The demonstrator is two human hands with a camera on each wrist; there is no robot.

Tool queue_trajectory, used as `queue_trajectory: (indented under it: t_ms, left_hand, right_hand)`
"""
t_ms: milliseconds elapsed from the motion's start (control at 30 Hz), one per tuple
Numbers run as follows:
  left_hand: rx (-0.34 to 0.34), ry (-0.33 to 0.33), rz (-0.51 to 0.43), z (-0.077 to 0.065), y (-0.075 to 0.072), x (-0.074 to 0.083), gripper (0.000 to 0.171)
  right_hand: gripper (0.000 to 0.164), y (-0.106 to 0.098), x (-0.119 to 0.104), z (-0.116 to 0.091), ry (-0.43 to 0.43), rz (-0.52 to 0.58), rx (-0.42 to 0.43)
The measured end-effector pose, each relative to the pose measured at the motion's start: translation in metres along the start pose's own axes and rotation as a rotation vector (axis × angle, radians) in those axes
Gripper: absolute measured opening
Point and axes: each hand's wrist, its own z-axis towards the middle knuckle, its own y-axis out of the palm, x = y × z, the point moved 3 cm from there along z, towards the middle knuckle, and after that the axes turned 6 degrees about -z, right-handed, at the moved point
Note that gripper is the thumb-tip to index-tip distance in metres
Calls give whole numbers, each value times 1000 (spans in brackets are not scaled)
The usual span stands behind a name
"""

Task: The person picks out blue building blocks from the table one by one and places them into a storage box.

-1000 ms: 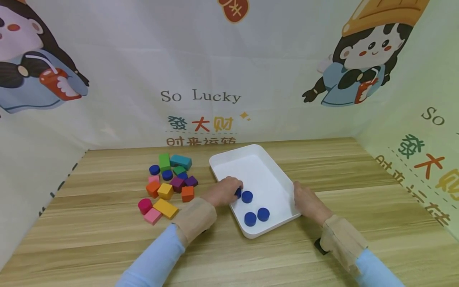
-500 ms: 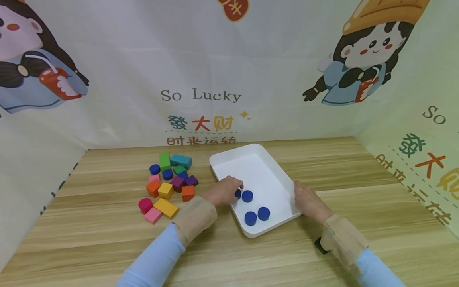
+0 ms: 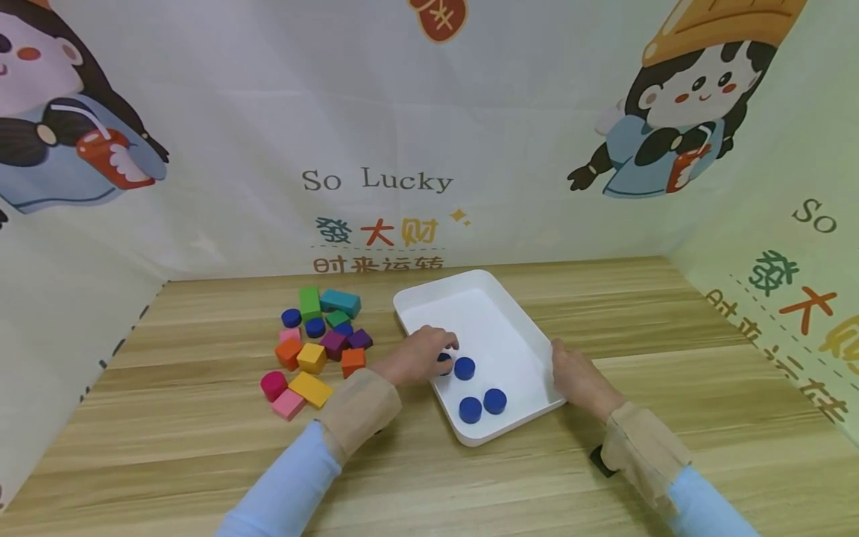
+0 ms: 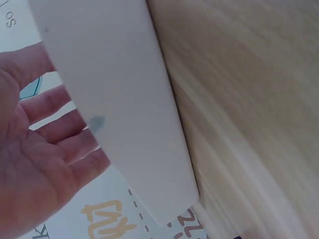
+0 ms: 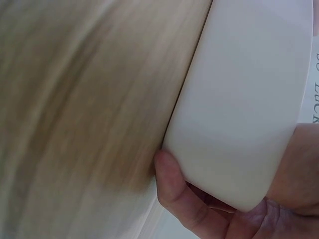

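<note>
In the head view, we see blue discs (image 3: 464,368) beside our left hand (image 3: 417,355) in the tray (image 3: 499,321). The left wrist shows that hand loosely spread; the right wrist, our right hand (image 5: 214,209) gripping the tray, where a tug could scatter the discs.

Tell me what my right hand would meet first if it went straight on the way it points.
The white tray's right wall, probably at once, since your right hand grips that wall.

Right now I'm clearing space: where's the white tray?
Head view: the white tray lies right of the coloured blocks, held on its right side by the right hand.
</note>
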Motion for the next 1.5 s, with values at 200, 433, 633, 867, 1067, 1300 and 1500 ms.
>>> queue_trajectory:
  t_ms: [200,433,633,867,1067,1300,1500]
  left_hand:
    - [104,61,-68,-6,-12,-1,22]
    - [260,167,-90,-17,-26,-11,20]
    - [284,79,-116,-28,-36,-23,25]
    - [322,15,-66,-43,-48,-38,29]
    - [343,2,-80,-57,-56,-53,31]
    - [377,-23,-65,-70,-59,-71,30]
    - [360,-105,-47,-81,-63,-86,29]
  right_hand:
    - [28,-1,-1,0,7,-16,-5]
    - [27,-1,-1,0,15,3,-13]
    - [27,0,-1,0,14,-8,-11]
    - [27,0,-1,0,20,-21,-8]
    - [24,0,-1,0,28,-18,-14]
    - [28,1,0,1,57,-9,-43]
    - [25,0,-2,0,39,-19,-27]
